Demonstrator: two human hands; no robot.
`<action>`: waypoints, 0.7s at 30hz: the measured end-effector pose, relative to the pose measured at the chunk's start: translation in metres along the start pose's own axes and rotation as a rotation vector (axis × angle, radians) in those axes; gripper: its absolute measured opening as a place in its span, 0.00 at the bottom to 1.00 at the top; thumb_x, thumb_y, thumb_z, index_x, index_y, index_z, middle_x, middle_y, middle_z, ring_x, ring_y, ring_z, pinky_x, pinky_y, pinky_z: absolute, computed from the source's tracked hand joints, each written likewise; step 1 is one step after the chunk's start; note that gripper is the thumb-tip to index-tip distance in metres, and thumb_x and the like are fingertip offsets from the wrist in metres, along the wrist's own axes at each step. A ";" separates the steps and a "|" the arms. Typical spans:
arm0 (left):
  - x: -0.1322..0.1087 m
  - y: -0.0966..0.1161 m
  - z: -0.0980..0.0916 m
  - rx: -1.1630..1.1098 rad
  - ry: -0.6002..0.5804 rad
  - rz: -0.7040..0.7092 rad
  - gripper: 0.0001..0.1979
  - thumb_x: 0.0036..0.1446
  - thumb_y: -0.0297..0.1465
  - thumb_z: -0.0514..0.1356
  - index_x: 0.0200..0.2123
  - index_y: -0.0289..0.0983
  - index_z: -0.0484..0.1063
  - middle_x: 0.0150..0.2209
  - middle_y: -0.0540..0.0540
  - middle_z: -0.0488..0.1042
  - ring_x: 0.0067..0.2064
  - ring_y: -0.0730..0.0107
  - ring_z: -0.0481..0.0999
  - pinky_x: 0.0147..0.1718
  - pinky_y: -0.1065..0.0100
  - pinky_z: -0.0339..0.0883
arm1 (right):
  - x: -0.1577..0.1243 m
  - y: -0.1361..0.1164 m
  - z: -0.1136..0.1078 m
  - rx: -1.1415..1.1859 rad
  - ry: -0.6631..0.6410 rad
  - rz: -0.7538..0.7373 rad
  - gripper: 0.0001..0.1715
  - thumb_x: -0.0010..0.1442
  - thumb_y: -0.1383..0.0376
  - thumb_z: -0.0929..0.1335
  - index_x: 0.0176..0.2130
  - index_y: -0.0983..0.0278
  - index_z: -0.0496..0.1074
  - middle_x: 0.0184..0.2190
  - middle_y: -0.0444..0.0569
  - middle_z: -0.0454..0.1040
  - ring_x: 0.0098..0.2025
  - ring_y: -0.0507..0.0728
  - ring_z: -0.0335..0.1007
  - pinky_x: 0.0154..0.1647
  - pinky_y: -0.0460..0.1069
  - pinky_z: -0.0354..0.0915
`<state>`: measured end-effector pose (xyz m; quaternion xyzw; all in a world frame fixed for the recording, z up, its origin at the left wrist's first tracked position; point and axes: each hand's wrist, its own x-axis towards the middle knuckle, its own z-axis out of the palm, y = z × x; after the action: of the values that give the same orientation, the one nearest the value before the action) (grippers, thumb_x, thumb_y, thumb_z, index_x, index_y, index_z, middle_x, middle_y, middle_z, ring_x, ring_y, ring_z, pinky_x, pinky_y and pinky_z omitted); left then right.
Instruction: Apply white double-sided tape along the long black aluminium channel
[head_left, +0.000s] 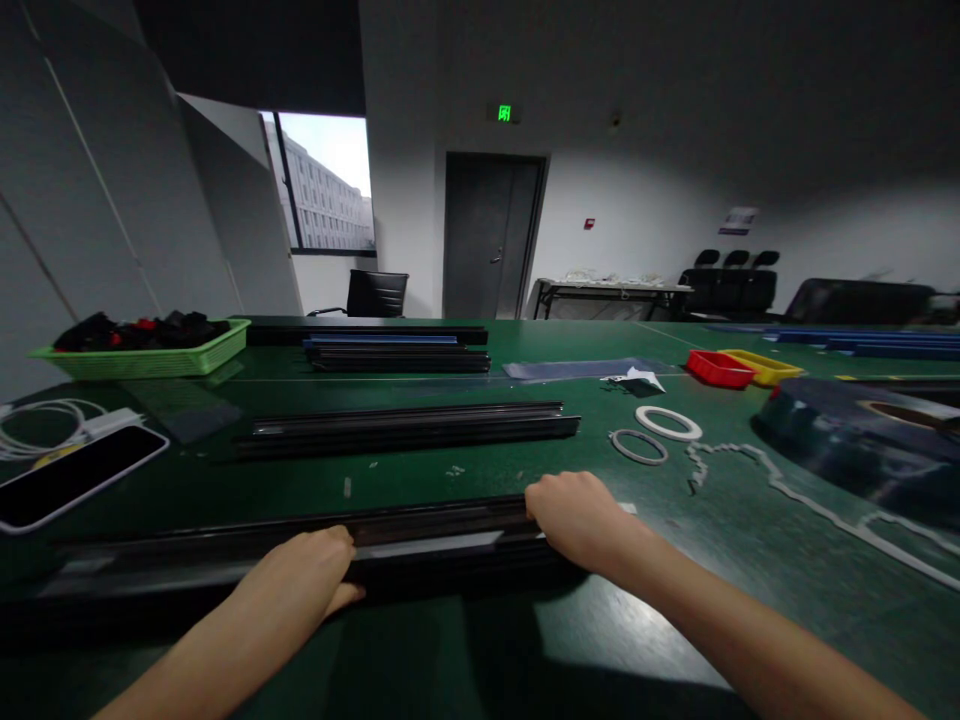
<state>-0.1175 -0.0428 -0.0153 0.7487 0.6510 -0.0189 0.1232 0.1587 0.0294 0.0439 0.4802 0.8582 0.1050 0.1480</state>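
A long black profile strip (442, 570) with a glossy, channelled face lies across the near part of the green table. My left hand (311, 570) is wrapped over it left of its middle, thumb at the near side. At its right end my right hand (574, 515) grips with curled fingers. Whether the strip touches the table or is slightly raised, I cannot tell. Just beyond it lies a pair of similar black strips (412, 428). Small clear scraps (455, 471) are scattered between them.
Left stand a green basket (217, 350) of dark parts and a phone (82, 478). On the right are tape rings (667, 423), a large film roll (847, 450), a curled pale strip (817, 515), a red tray (720, 370) and a yellow tray (765, 368). More strips (397, 358) lie behind.
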 end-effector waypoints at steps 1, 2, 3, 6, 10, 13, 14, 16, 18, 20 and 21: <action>0.001 -0.001 0.001 0.011 0.000 0.006 0.12 0.51 0.35 0.57 0.38 0.36 0.73 0.39 0.41 0.74 0.44 0.57 0.74 0.47 0.62 0.63 | 0.000 0.000 0.000 -0.001 -0.002 0.001 0.16 0.52 0.75 0.60 0.31 0.67 0.76 0.31 0.58 0.77 0.34 0.63 0.74 0.31 0.53 0.66; 0.002 -0.002 0.002 0.026 -0.002 0.012 0.13 0.51 0.35 0.57 0.38 0.36 0.73 0.39 0.41 0.74 0.44 0.57 0.74 0.47 0.62 0.63 | 0.001 0.000 0.001 -0.002 -0.004 0.000 0.16 0.52 0.75 0.60 0.32 0.67 0.76 0.31 0.59 0.77 0.34 0.63 0.74 0.31 0.53 0.66; 0.003 -0.003 0.003 0.043 -0.005 0.015 0.13 0.51 0.35 0.57 0.38 0.35 0.73 0.39 0.40 0.74 0.43 0.57 0.74 0.46 0.61 0.64 | 0.001 0.000 0.001 -0.002 -0.006 0.001 0.16 0.52 0.75 0.60 0.32 0.67 0.76 0.31 0.59 0.77 0.34 0.63 0.74 0.31 0.53 0.66; 0.005 -0.002 0.004 0.100 -0.003 0.012 0.14 0.49 0.35 0.57 0.37 0.34 0.74 0.40 0.39 0.73 0.42 0.55 0.74 0.44 0.59 0.65 | 0.002 0.001 0.001 0.000 -0.009 -0.002 0.16 0.51 0.75 0.60 0.32 0.67 0.76 0.31 0.58 0.77 0.34 0.63 0.74 0.31 0.53 0.66; 0.004 0.003 0.004 0.147 0.028 0.025 0.15 0.49 0.34 0.57 0.38 0.33 0.74 0.42 0.37 0.72 0.42 0.53 0.74 0.44 0.58 0.66 | 0.002 0.000 0.000 -0.005 -0.004 -0.003 0.16 0.51 0.75 0.61 0.32 0.66 0.76 0.30 0.57 0.77 0.34 0.63 0.74 0.31 0.53 0.66; 0.003 0.005 0.003 0.157 0.042 0.028 0.16 0.49 0.34 0.57 0.40 0.34 0.73 0.42 0.38 0.72 0.42 0.56 0.74 0.44 0.60 0.66 | 0.001 -0.001 -0.002 -0.006 -0.008 -0.004 0.15 0.51 0.75 0.61 0.31 0.67 0.76 0.30 0.57 0.77 0.34 0.63 0.74 0.30 0.53 0.66; 0.002 0.006 0.002 0.161 0.046 0.029 0.16 0.49 0.34 0.57 0.41 0.35 0.73 0.42 0.39 0.72 0.42 0.56 0.74 0.44 0.60 0.66 | 0.000 -0.001 -0.002 -0.005 -0.016 -0.003 0.15 0.51 0.75 0.61 0.31 0.67 0.76 0.30 0.58 0.77 0.34 0.63 0.74 0.30 0.53 0.66; 0.001 0.007 -0.001 0.168 0.050 0.040 0.16 0.49 0.34 0.56 0.41 0.35 0.73 0.42 0.39 0.72 0.43 0.56 0.73 0.45 0.60 0.66 | 0.000 -0.001 -0.002 -0.005 -0.024 -0.001 0.15 0.51 0.75 0.61 0.31 0.67 0.76 0.31 0.58 0.77 0.34 0.64 0.74 0.30 0.53 0.66; 0.001 0.009 -0.004 0.177 0.044 0.061 0.16 0.48 0.33 0.56 0.41 0.34 0.73 0.42 0.38 0.72 0.44 0.56 0.73 0.46 0.60 0.65 | 0.001 -0.001 -0.001 -0.006 -0.019 0.003 0.16 0.52 0.75 0.61 0.32 0.67 0.76 0.31 0.58 0.77 0.35 0.63 0.74 0.31 0.53 0.66; 0.000 0.012 -0.006 0.182 0.031 0.082 0.16 0.48 0.32 0.56 0.41 0.33 0.73 0.41 0.37 0.73 0.44 0.55 0.72 0.46 0.59 0.65 | 0.002 -0.001 0.001 -0.002 -0.016 0.008 0.16 0.53 0.74 0.60 0.33 0.67 0.76 0.31 0.59 0.77 0.36 0.63 0.74 0.33 0.53 0.66; 0.000 0.014 -0.007 0.180 0.028 0.092 0.17 0.47 0.31 0.56 0.41 0.32 0.73 0.41 0.37 0.73 0.44 0.55 0.72 0.46 0.59 0.65 | 0.003 0.000 0.002 0.002 -0.021 0.012 0.16 0.53 0.74 0.61 0.34 0.67 0.76 0.32 0.59 0.77 0.36 0.62 0.74 0.34 0.53 0.66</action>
<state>-0.1046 -0.0428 -0.0062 0.7860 0.6134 -0.0612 0.0468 0.1578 0.0315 0.0415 0.4866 0.8538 0.0999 0.1559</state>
